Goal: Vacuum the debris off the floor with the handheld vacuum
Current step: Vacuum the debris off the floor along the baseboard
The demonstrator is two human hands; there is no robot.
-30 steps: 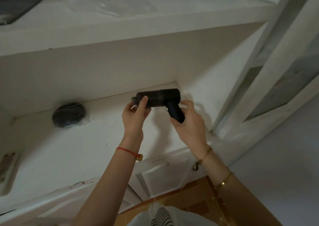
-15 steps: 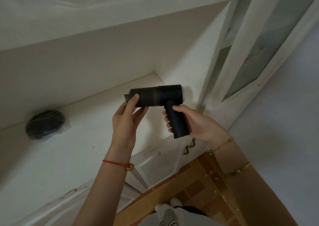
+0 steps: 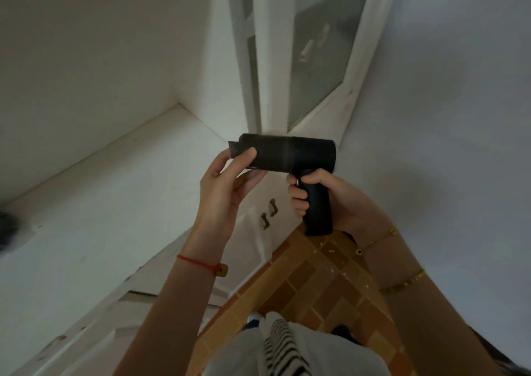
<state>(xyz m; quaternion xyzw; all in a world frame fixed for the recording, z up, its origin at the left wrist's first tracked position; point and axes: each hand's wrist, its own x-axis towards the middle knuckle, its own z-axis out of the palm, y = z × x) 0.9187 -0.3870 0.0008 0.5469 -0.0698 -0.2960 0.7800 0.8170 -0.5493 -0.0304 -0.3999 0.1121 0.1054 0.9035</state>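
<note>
A black handheld vacuum (image 3: 290, 155) with a round barrel and a pistol grip is held in the air in front of me, its nozzle pointing left. My right hand (image 3: 319, 196) is wrapped around the grip. My left hand (image 3: 227, 184) holds the nozzle end of the barrel between thumb and fingers. Below, pale bits of debris (image 3: 330, 250) lie scattered on the brown tiled floor (image 3: 316, 286) beside the wall.
A white shelf surface (image 3: 94, 212) stretches to the left, with cabinet doors and two metal handles (image 3: 268, 214) under it. A white-framed glass door (image 3: 313, 59) stands behind the vacuum. A white wall (image 3: 459, 117) fills the right. My striped clothing (image 3: 283, 344) shows at the bottom.
The vacuum has come off the shelf toward me and to the right. My right hand has closed fully round the grip. The view has swung right; more floor shows.
</note>
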